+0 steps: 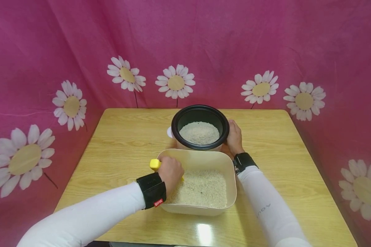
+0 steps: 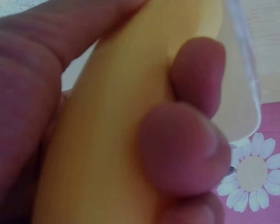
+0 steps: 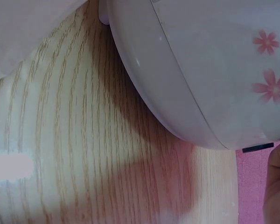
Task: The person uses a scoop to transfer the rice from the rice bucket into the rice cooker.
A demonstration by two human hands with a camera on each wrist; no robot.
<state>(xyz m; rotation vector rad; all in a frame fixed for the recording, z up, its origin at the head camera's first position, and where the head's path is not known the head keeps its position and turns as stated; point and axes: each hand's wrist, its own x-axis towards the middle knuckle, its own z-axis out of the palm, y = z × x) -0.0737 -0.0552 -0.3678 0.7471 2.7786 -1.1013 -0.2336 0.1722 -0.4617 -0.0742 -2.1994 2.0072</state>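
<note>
My left hand [image 1: 170,171] grips the thick yellow handle of a scoop [image 1: 155,164], its fingers curled round it in the left wrist view. The scoop's lower end is mostly hidden behind the hand, over rice [image 1: 204,188] in a cream rectangular tub [image 1: 231,178]. Just behind the tub stands a lidless rice cooker [image 3: 224,70], white with pink flowers. Its black inner pot [image 1: 224,128] holds a heap of white rice [image 1: 199,133]. My right hand [image 1: 235,138] rests against the cooker's right side, only partly visible in the right wrist view.
Both containers stand on a wooden table [image 1: 275,164]. A pink curtain [image 1: 210,48] with large daisies encloses its back and sides. A white rounded part [image 1: 169,132] sticks out from the cooker's left side. The table's front edge lies close below the tub.
</note>
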